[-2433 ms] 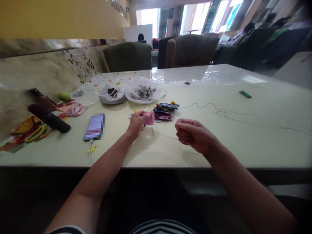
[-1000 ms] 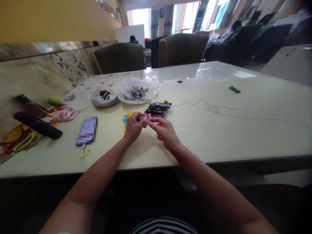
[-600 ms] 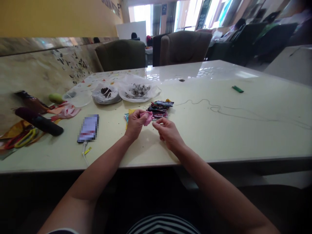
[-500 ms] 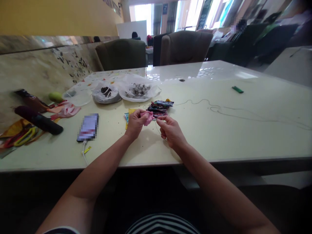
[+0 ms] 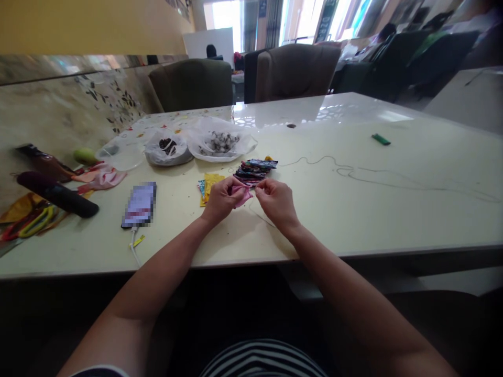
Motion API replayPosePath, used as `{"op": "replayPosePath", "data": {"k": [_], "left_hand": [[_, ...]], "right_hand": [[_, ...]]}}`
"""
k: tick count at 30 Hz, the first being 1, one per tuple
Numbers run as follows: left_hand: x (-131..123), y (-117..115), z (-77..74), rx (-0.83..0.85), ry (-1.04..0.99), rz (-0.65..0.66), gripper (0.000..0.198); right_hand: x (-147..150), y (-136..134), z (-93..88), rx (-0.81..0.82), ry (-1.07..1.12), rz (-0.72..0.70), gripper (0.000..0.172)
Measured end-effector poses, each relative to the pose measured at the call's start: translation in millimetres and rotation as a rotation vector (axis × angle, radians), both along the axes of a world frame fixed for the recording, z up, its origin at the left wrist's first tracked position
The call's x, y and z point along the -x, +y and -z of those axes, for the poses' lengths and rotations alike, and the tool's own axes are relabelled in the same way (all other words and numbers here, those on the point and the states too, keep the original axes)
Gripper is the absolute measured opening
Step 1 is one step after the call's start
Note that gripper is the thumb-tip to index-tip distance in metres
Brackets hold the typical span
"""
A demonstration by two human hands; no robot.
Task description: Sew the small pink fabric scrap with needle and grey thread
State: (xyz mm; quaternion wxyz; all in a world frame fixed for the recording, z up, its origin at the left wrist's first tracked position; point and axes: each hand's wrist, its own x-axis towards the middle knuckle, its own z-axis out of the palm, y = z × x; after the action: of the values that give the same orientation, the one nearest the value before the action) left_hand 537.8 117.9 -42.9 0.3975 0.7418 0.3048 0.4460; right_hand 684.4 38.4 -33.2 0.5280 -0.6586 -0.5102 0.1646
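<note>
Pinched in my left hand [image 5: 223,200] is a small piece of pink cloth [image 5: 244,196], bunched between thumb and fingers. My right hand [image 5: 278,203] is closed just right of the cloth, thumb and forefinger pressed together; whatever is between them is too small to make out. A thin thread [image 5: 259,217] hangs from between the hands and curves over the table under my right wrist. Right behind my fingers lies a pile of dark, patterned small fabric pieces [image 5: 255,170]. Yellow fabric pieces [image 5: 212,183] and a blue patterned one lie beside my left hand.
Behind are a bag of white fluffy stuffing [image 5: 222,142] and a bag of dark bits [image 5: 168,147]. Leftward lie a phone [image 5: 139,204] on a cable, a dark cylinder [image 5: 58,195], cloths and a green fruit [image 5: 85,155]. Loose thread [image 5: 377,180] and a green lighter [image 5: 381,139] lie right.
My right hand has turned and come closer to the pink cloth, its fingers curling in more. The cloth has shifted slightly in my left hand. The view has moved a little.
</note>
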Motion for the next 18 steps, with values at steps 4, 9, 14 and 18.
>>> {"op": "replayPosePath", "data": {"k": [4,9,14,18], "left_hand": [[-0.5,-0.1,0.3,0.049,-0.036,0.011,0.016],[-0.9,-3.0,-0.7,0.065,-0.014,0.060,0.019],[-1.2,-2.7,0.4,0.052,0.006,0.024,0.018],[-2.0,-0.7,2.4,0.093,-0.058,0.038,0.016]], "right_hand": [[1.5,-3.5,-1.2,0.009,0.031,-0.082,0.023],[6.9,-1.9,-1.9,0.135,-0.208,-0.008,0.011],[3.1,-5.1,-3.7,0.113,-0.312,0.063,0.010],[0.0,-6.7,-1.2,0.059,-0.121,-0.115,0.012]]}}
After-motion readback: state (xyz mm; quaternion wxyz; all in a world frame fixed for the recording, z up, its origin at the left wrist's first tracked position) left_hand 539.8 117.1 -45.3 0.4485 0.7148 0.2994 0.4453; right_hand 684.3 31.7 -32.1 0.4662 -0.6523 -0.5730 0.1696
